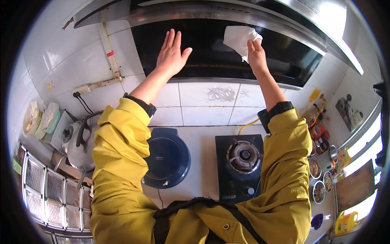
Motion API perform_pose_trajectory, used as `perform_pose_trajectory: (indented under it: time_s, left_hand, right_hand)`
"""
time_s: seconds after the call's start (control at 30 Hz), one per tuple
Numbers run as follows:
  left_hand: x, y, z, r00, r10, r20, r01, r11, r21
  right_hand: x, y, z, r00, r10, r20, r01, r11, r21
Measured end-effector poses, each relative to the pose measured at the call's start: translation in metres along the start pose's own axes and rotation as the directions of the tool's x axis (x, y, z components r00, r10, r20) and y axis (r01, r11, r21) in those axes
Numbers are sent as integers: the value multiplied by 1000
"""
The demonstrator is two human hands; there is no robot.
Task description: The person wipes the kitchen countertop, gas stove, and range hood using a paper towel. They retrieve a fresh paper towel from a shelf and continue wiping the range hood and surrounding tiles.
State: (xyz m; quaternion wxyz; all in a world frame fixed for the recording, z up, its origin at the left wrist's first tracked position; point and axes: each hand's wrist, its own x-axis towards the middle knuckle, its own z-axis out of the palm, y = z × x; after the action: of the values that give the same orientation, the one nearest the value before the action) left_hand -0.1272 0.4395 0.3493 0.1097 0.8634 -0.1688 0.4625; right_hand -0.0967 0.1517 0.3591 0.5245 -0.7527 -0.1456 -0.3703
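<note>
Across the wall before me hangs a black glass range hood panel (207, 42) with metal trim. My right hand (257, 56) pinches a white cloth or wipe (237, 39), which is spread out in front of the panel's right half. Over the left part of the panel is my left hand (172, 56), holding nothing, its fingers straight and the thumb held apart. Whether its palm touches the glass I cannot tell. Dark bands circle both wrists below the hands.
Below are a round dark blue electric appliance (166, 160) and a black single-burner gas stove (225, 183). A lidded metal pot (80, 149) stands at left. Small metal bowls (319, 192), several bottles (318, 129) and a yellow jug (345, 223) line the right side.
</note>
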Motion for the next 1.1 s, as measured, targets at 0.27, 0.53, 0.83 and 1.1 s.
perform_pose_trajectory:
  time_s: [0.27, 0.53, 0.83, 1.1]
  left_hand:
    - [2, -46, 22, 997, 81, 2, -81, 997, 6]
    - [1, -79, 42, 989, 89, -119, -94, 995, -42]
    - [-1, -86, 44, 979, 143, -145, -150, 988, -36]
    - [4, -71, 42, 906, 213, -367, -277, 952, -132]
  right_hand:
    - [23, 7, 95, 760, -635, -137, 465, 679, -567]
    - [0, -43, 188, 599, -746, 292, 727, 354, -588]
    - [29, -2, 102, 741, -655, -146, 398, 603, -691]
    - [1, -36, 188, 701, -712, 34, 615, 580, -534]
